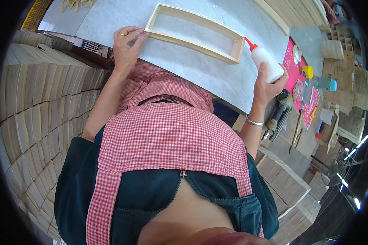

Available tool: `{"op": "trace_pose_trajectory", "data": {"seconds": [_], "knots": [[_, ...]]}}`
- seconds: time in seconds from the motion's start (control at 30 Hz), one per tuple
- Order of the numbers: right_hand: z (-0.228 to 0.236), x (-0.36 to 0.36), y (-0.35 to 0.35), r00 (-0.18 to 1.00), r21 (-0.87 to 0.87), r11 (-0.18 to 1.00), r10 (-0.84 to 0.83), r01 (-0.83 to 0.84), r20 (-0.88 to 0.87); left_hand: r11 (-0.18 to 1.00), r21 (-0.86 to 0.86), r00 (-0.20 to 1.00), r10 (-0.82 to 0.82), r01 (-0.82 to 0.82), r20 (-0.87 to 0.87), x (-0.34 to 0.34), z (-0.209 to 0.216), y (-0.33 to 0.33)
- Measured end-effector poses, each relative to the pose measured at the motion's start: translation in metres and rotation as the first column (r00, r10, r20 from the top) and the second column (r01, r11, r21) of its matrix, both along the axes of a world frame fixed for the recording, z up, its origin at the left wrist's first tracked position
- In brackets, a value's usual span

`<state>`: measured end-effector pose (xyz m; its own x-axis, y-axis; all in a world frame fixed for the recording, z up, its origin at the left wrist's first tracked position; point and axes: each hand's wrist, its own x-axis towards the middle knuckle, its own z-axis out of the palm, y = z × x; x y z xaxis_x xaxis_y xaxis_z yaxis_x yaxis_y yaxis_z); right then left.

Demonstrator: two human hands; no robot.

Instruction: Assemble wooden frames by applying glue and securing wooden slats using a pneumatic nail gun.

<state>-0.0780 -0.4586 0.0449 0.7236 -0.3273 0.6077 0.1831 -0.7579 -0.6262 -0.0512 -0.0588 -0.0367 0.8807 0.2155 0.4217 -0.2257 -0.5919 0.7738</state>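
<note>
A long, shallow wooden frame (192, 45) with open middle rests on the pale marbled tabletop (216, 75). At its left end my left hand (128, 47) closes on the near corner, thumb and fingers pinching the wood. My right hand (270, 79) is wrapped round a white squeeze bottle (266, 61) with a red pointed nozzle (250, 42). The bottle tilts so that the nozzle tip meets the frame's right end, at the far corner. Whether anything comes out of the tip is too small to tell.
Stacked wooden pieces (41, 94) rise close on my left. Beyond the table's right side lie a nail gun (279, 112), a yellow tub (307, 72) and a pink sheet (291, 69). Long wooden strips (292, 14) lie at the far right, and wooden boxes (282, 179) stand lower right.
</note>
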Motion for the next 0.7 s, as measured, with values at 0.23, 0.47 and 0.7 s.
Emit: {"op": "trace_pose_trajectory", "data": {"seconds": [0.23, 0.47, 0.7], "knots": [[0.004, -0.026, 0.003, 0.999, 0.009, 1.000, -0.011, 0.012, -0.039, 1.000, 0.007, 1.000, -0.004, 0.004, -0.007, -0.001, 0.003, -0.003], [0.011, -0.070, 0.010, 0.997, -0.050, 0.998, -0.033, 0.030, -0.071, 1.000, 0.023, 1.000, -0.013, 0.012, 0.018, 0.002, -0.001, 0.000], [0.018, -0.070, 0.056, 0.971, 0.383, 0.923, 0.128, -0.043, -0.202, 0.999, 0.034, 0.998, 0.004, -0.006, 0.059, 0.001, -0.004, 0.004]]}}
